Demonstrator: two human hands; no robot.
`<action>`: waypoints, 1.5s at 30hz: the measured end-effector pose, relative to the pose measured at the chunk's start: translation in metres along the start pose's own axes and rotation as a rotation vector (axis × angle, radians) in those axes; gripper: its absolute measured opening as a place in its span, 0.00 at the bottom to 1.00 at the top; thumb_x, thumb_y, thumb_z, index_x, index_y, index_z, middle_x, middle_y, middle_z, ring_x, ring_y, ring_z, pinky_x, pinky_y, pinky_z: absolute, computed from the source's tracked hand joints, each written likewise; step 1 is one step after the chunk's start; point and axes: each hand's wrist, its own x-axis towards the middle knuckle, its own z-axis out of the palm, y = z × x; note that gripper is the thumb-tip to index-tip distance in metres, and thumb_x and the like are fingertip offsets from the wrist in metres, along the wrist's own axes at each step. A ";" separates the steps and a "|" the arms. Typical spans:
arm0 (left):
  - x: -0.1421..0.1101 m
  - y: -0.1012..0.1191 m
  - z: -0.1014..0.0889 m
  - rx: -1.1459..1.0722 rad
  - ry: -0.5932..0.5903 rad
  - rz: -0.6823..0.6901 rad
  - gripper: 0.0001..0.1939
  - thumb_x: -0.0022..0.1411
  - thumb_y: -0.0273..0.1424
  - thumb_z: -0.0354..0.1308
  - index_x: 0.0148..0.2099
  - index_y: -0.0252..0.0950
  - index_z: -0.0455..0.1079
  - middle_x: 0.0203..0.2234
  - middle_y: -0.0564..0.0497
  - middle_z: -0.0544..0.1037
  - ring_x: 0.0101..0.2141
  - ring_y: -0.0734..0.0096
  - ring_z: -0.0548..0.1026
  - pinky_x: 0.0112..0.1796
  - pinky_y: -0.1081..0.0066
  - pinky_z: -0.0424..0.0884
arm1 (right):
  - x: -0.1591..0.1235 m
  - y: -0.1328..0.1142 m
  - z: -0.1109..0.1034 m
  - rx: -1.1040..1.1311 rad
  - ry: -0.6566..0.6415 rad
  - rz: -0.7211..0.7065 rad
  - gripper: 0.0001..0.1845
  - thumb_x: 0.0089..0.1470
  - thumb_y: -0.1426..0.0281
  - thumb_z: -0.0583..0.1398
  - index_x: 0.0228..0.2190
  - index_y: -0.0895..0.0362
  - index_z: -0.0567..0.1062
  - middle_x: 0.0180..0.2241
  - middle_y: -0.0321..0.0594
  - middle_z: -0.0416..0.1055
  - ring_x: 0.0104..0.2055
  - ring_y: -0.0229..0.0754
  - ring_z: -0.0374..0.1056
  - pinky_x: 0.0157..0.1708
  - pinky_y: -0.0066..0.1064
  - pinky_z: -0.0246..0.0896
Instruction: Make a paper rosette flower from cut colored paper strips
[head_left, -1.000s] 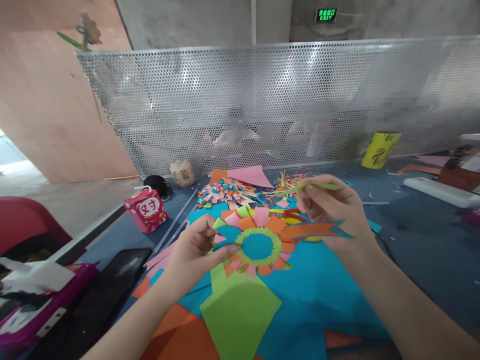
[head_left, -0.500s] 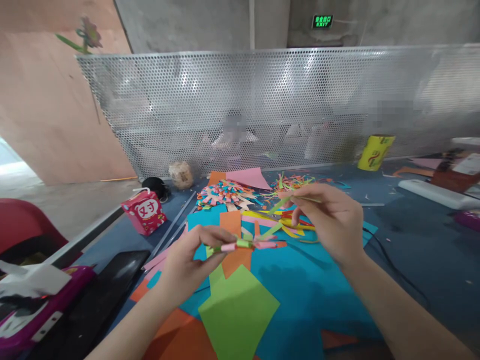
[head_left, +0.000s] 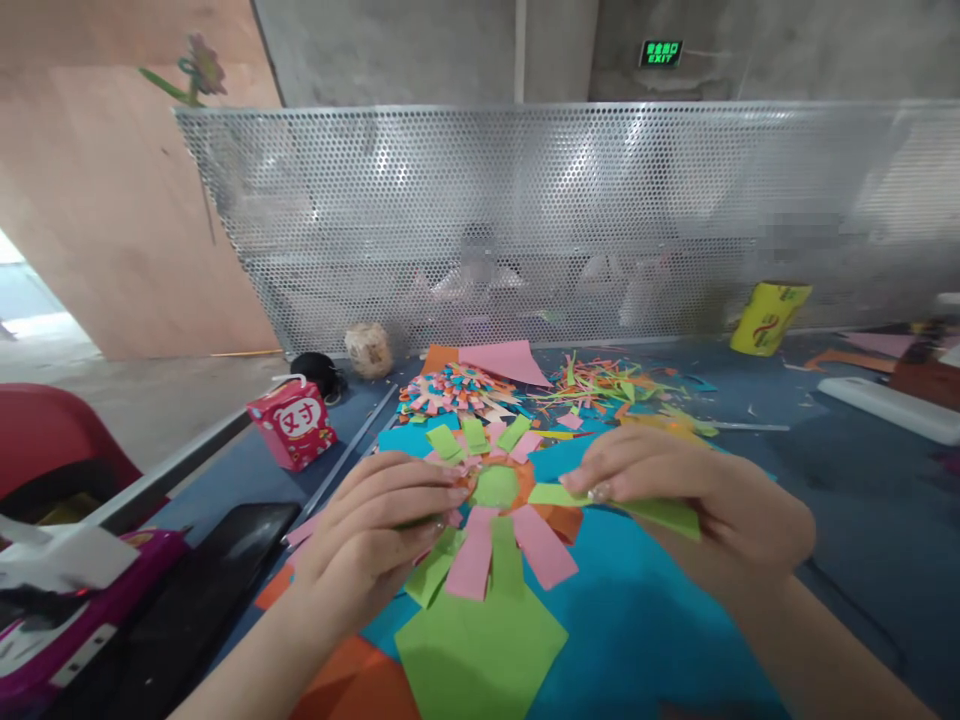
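Observation:
A paper flower [head_left: 496,487] faces me, with a green round centre, an orange ring and pink and green strip petals. My left hand [head_left: 386,525] is closed on its left side, thumb hidden behind the fingers. At its right edge my right hand [head_left: 675,490] pinches a green paper strip [head_left: 660,512], whose inner end meets the orange ring. I cannot tell whether that end is fixed there. Beneath the flower lie a green paper sheet [head_left: 480,650] and a large blue paper sheet [head_left: 630,620].
Finished-looking paper flowers [head_left: 457,390] lie at the back, beside a heap of paper scraps [head_left: 607,385]. A red box [head_left: 292,422], a black phone-like slab [head_left: 187,600] and a purple power strip [head_left: 142,560] stand left. A yellow roll [head_left: 771,318] is by the mesh screen [head_left: 450,180].
The flower has tilted up from edge-on to face me. My right hand has come down and brought the green strip to the flower's right edge. The view has shifted slightly.

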 end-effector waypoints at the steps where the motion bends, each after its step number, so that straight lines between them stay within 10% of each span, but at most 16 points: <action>1: 0.000 0.000 0.000 0.003 -0.011 0.002 0.08 0.55 0.22 0.52 0.35 0.40 0.66 0.29 0.51 0.79 0.35 0.69 0.76 0.36 0.65 0.72 | 0.001 -0.001 -0.001 0.001 -0.019 -0.008 0.17 0.48 0.81 0.55 0.39 0.54 0.71 0.32 0.40 0.73 0.36 0.40 0.69 0.36 0.34 0.65; 29: -0.005 -0.005 0.009 -0.083 0.065 -0.059 0.10 0.51 0.18 0.55 0.33 0.39 0.65 0.29 0.51 0.78 0.34 0.68 0.75 0.35 0.65 0.71 | 0.003 -0.001 0.004 -0.043 -0.096 0.126 0.16 0.46 0.76 0.59 0.39 0.51 0.67 0.34 0.37 0.72 0.38 0.40 0.66 0.37 0.34 0.63; 45: -0.026 -0.004 0.025 -0.369 0.088 -0.540 0.11 0.49 0.19 0.57 0.31 0.38 0.59 0.29 0.52 0.72 0.33 0.71 0.73 0.32 0.71 0.71 | 0.003 0.013 0.013 -0.129 -0.029 0.297 0.12 0.49 0.76 0.58 0.37 0.53 0.66 0.36 0.37 0.69 0.39 0.36 0.68 0.37 0.27 0.66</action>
